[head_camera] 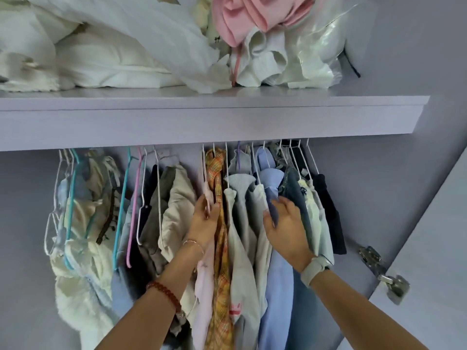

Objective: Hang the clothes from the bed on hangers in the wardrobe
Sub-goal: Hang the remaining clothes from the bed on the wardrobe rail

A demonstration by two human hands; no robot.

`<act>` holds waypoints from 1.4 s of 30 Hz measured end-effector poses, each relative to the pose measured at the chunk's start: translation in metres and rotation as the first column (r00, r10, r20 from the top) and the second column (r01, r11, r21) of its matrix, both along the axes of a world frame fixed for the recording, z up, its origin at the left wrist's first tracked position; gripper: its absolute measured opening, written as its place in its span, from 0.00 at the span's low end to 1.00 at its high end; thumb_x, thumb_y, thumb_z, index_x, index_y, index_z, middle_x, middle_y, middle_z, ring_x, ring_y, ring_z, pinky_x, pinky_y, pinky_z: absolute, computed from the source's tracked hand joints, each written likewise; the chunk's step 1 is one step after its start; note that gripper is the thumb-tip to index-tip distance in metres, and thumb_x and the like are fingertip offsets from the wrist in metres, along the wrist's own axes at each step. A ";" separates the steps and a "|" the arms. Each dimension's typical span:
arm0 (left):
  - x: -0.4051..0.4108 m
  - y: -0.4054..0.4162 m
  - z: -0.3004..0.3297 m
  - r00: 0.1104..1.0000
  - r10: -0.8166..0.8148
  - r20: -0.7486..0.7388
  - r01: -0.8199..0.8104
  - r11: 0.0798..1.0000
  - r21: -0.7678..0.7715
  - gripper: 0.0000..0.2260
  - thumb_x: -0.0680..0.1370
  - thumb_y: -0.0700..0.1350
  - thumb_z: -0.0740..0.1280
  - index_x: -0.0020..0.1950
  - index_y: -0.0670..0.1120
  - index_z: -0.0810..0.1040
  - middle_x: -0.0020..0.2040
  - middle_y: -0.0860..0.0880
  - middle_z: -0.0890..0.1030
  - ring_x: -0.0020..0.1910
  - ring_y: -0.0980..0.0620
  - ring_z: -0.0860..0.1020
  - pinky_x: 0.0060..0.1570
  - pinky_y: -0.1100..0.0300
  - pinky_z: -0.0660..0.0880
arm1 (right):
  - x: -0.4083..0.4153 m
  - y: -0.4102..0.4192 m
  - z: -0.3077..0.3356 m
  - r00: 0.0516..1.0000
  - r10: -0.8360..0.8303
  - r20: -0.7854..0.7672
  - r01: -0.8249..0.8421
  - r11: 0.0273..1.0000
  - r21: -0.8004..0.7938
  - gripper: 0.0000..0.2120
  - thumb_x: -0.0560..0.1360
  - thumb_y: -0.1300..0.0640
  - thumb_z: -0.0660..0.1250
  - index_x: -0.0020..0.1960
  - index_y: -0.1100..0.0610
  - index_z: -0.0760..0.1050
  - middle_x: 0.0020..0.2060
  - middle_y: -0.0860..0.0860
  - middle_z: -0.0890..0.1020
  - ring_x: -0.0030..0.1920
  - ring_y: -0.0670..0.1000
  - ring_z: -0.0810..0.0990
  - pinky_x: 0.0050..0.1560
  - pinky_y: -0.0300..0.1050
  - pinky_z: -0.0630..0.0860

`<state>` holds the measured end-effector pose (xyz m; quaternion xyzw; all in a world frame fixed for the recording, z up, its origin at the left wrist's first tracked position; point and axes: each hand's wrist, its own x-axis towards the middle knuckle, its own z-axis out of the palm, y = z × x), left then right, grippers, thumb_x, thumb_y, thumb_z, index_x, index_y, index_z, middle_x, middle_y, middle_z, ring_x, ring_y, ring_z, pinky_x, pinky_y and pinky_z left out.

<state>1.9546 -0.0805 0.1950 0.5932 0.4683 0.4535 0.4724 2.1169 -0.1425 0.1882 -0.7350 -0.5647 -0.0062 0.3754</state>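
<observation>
Head view. The wardrobe shelf (202,114) runs across the upper half of the frame. White bedding (101,54) fills the upper left of it; a pink garment (242,18) and a clear plastic bag (318,46) lie at upper centre and upper right.

Below the shelf, hung clothes occupy the centre band of the frame on wire hangers. At left are cream garments (80,261) on a teal hanger (120,210) and a pink hanger (134,213). At centre are a beige garment (177,210), a pale pink garment (206,294), a yellow plaid shirt (218,274), a pale grey-green top (240,248) and a light blue shirt (275,286). At right are a denim item (293,188) and a dark garment (328,213).

The left hand (203,223), at centre frame, has its grip closed by thumb and fingers on the upper edge of the pale pink garment, at its white hanger (204,170). A thin bracelet and a red bead bracelet (164,291) sit on that arm.

The right hand (285,223), right of centre, has its grip open, fingers extended and spread, pressing in among the light blue shirt and the denim item. It holds nothing. A watch band (314,269) is on that wrist.

A metal door hinge (384,274) shows at lower right.
</observation>
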 end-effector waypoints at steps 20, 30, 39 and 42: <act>-0.030 0.016 0.016 0.971 -0.113 0.211 0.135 0.986 -0.093 0.15 0.79 0.46 0.61 0.65 0.56 0.66 0.64 0.51 0.72 0.65 0.52 0.70 0.69 0.53 0.64 | -0.055 0.036 -0.005 0.898 0.205 0.390 -0.210 0.977 -0.031 0.22 0.70 0.60 0.51 0.58 0.68 0.72 0.57 0.62 0.78 0.70 0.62 0.64 0.71 0.55 0.33; 0.006 0.058 0.035 0.965 0.108 -0.237 -0.089 0.992 0.090 0.49 0.68 0.46 0.75 0.76 0.47 0.42 0.74 0.43 0.58 0.71 0.45 0.62 0.69 0.54 0.60 | -0.042 0.029 -0.006 0.894 0.408 0.183 -0.425 0.903 0.060 0.30 0.76 0.43 0.48 0.58 0.64 0.76 0.62 0.56 0.75 0.73 0.50 0.55 0.72 0.55 0.45; 0.023 0.065 0.023 0.938 0.178 -0.298 -0.126 0.975 0.184 0.35 0.76 0.38 0.64 0.76 0.44 0.46 0.70 0.37 0.61 0.68 0.39 0.64 0.66 0.55 0.60 | -0.012 0.041 0.007 0.987 -0.045 -0.153 0.028 0.993 -0.115 0.21 0.79 0.60 0.53 0.71 0.63 0.57 0.56 0.64 0.77 0.54 0.63 0.76 0.51 0.51 0.73; 0.019 0.067 0.021 0.948 0.150 -0.281 -0.102 0.979 0.178 0.35 0.76 0.37 0.64 0.76 0.44 0.46 0.70 0.38 0.61 0.69 0.40 0.63 0.68 0.55 0.59 | -0.019 0.045 0.010 0.999 -0.012 0.051 0.024 0.970 -0.243 0.20 0.77 0.64 0.54 0.69 0.63 0.60 0.50 0.64 0.79 0.51 0.63 0.78 0.47 0.50 0.72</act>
